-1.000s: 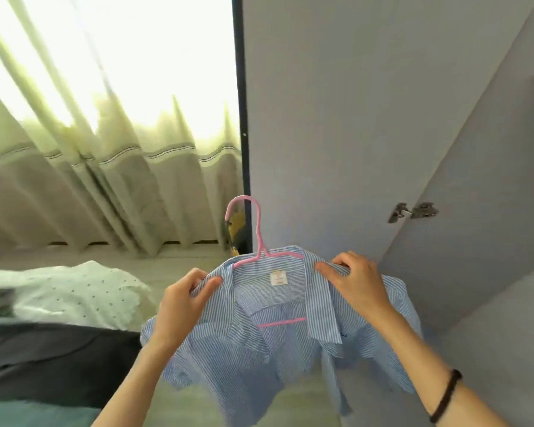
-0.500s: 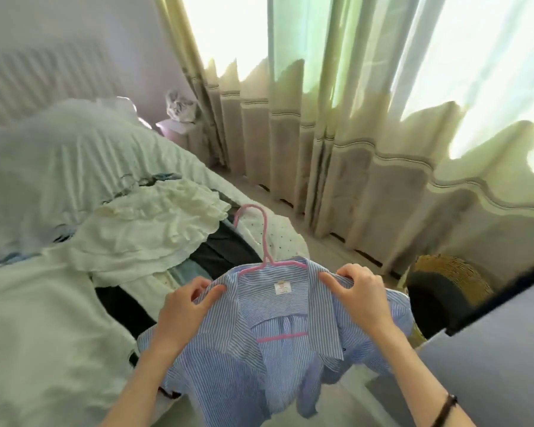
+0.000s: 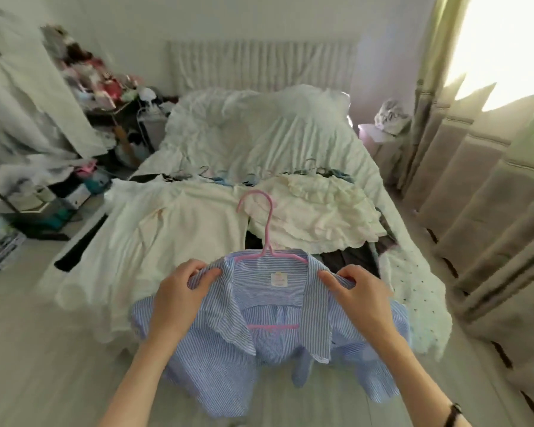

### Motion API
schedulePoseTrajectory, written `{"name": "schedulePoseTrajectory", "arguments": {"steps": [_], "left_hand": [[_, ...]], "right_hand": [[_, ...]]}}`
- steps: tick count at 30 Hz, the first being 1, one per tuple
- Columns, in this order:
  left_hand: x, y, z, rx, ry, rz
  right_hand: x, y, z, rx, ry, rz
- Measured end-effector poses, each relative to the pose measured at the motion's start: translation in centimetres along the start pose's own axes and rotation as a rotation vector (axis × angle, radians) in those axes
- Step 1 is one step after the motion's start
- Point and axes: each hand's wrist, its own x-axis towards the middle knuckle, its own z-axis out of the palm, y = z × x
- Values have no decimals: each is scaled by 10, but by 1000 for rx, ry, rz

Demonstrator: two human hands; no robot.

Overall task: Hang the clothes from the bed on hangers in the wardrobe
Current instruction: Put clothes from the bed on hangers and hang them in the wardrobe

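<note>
While both hands pinch striped shirt (image 3: 269,340), neck label (image 3: 278,279) unreadable

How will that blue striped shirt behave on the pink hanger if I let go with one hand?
The blue striped shirt looks thin and floppy; its hem hangs in loose folds. It probably weighs little. With the left hand and right hand pinching its shoulders, releasing one could let it slide off the smooth pink hanger.

Thin striped cotton shirt (image 3: 228,334) at lower centre, smooth pink plastic hanger (image 3: 267,229), crumpled matt bedding (image 3: 259,134) above.
</note>
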Motion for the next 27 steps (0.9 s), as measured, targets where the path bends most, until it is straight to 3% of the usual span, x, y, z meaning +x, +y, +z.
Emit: {"name": "schedulePoseTrajectory", "arguments": {"steps": [5,11,21,27], "left_hand": [[39,-5,-34,84,242,86],[129,-13,-49,149,351,156],[340,-56,-40,137,219,317],[450,-80,-11,214,105,352]], "right_hand": [[44,-49,26,48,9,-128],[123,-91,57,61,32,-188],[274,-145,122,43,143,-120],[373,-156,157,9,127,-78]]}}
